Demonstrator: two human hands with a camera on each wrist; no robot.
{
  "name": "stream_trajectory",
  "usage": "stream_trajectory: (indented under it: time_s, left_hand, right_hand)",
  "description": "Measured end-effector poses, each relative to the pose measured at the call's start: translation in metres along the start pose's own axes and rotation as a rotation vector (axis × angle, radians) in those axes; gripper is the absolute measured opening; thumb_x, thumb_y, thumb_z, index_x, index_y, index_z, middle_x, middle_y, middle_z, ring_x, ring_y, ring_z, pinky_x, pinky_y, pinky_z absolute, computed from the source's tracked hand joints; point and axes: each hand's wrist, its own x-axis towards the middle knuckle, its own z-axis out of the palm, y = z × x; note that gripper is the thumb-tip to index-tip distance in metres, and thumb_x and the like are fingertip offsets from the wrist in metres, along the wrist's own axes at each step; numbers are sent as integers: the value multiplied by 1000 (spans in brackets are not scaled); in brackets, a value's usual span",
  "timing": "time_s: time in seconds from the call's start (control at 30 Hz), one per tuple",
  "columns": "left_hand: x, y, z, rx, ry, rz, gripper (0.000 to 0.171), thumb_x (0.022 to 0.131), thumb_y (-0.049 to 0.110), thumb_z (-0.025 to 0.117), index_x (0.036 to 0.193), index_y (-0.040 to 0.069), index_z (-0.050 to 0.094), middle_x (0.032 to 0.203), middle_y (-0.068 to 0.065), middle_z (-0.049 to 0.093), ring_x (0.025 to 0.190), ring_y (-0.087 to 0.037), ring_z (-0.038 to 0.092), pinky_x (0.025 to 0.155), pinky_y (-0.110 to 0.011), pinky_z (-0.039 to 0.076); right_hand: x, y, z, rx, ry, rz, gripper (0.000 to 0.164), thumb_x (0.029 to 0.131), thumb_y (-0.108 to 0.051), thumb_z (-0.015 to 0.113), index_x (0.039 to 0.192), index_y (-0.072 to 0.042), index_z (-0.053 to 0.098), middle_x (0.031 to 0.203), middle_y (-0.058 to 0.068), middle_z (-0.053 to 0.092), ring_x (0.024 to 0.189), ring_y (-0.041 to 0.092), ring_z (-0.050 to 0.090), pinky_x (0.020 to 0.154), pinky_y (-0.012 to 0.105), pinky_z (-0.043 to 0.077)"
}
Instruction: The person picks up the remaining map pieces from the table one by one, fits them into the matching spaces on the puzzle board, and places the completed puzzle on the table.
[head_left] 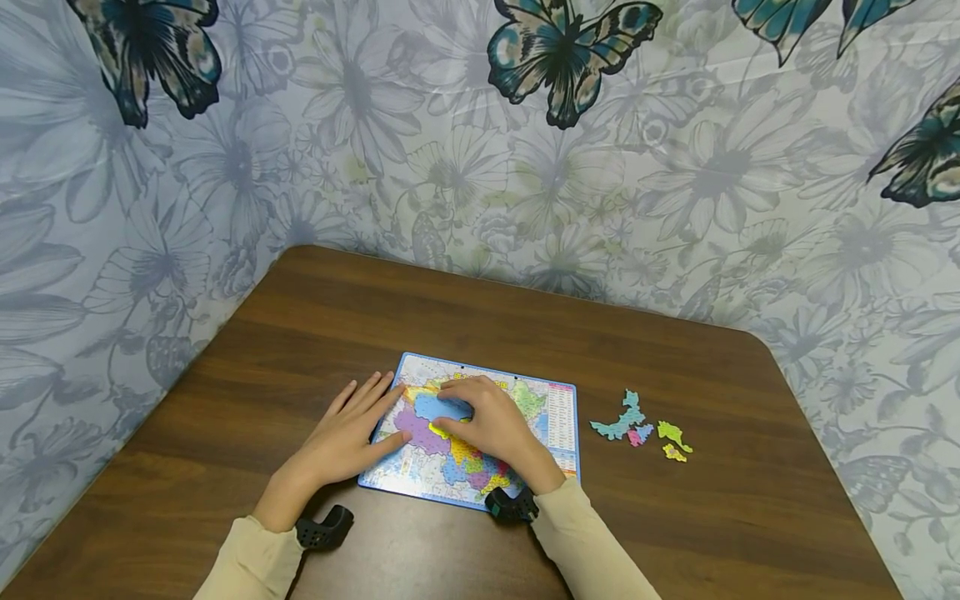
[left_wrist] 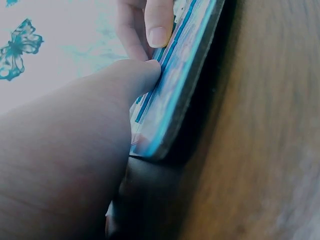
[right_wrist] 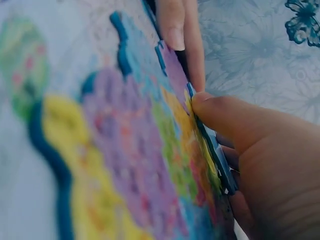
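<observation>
A map puzzle board (head_left: 561, 414) with a blue rim lies on the table in the head view. My left hand (head_left: 348, 437) rests on its left side, fingers spread and straight, the thumb beside the purple piece (head_left: 422, 433). My right hand (head_left: 487, 421) is curled over the middle of the board, thumb and fingers spanning the blue piece (head_left: 442, 406). In the right wrist view, the right thumb (right_wrist: 215, 112) presses a thin map puzzle piece (right_wrist: 212, 145) with a dark blue edge, tilted up from the board, with fingers behind it. Much of that piece is hidden by the hand.
Loose pieces lie on the table right of the board: a teal one (head_left: 622, 421), a pink one (head_left: 636, 437), a lime-green one (head_left: 674, 433) and a yellow one (head_left: 674, 453). The brown table (head_left: 465, 300) meets a flower-and-butterfly backdrop (head_left: 465, 167) at the back.
</observation>
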Motion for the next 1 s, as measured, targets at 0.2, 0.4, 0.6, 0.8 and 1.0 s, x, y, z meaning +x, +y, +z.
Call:
stream_trajectory:
  time_s: [0.2, 0.4, 0.6, 0.8, 1.0]
  left_hand:
    - [1, -1, 0, 3, 0, -5, 81, 98, 59, 59, 161, 13, 37, 170, -14, 26, 159, -35, 18, 127, -59, 7]
    - [0, -1, 2, 9, 5, -3, 82, 97, 60, 59, 161, 13, 37, 170, -13, 26, 159, -35, 19, 127, -60, 7]
    - [-1, 1, 3, 1, 5, 2, 81, 98, 60, 59, 161, 15, 36, 170, -12, 25, 159, -34, 19, 127, -59, 8]
    - [-1, 1, 4, -10, 27, 10, 79, 98, 58, 60, 161, 15, 38, 170, -12, 26, 158, -35, 19, 127, -59, 8]
    - [2, -2, 8, -2, 40, 14, 80, 98, 58, 60, 161, 16, 37, 170, -11, 26, 158, -35, 20, 128, -55, 6]
  right_hand:
    - [-1, 5, 4, 53, 19, 5, 45, 91, -45, 78, 126, -17, 75, 133, -4, 70, 128, 19, 60, 109, 42, 51]
    - [-5, 9, 7, 51, 5, -20, 49, 92, -47, 75, 131, -17, 72, 139, -4, 66, 134, 18, 56, 112, 43, 48]
    - [-10, 9, 6, 41, -9, -60, 51, 92, -43, 75, 136, -18, 69, 147, -3, 60, 139, 18, 51, 115, 44, 46]
    - [-12, 10, 6, 48, -20, -75, 50, 93, -39, 72, 139, -21, 66, 152, -4, 55, 142, 17, 48, 115, 45, 46]
    - [-11, 14, 6, 65, -20, -94, 53, 92, -33, 70, 143, -24, 62, 155, -3, 52, 144, 19, 46, 113, 47, 47]
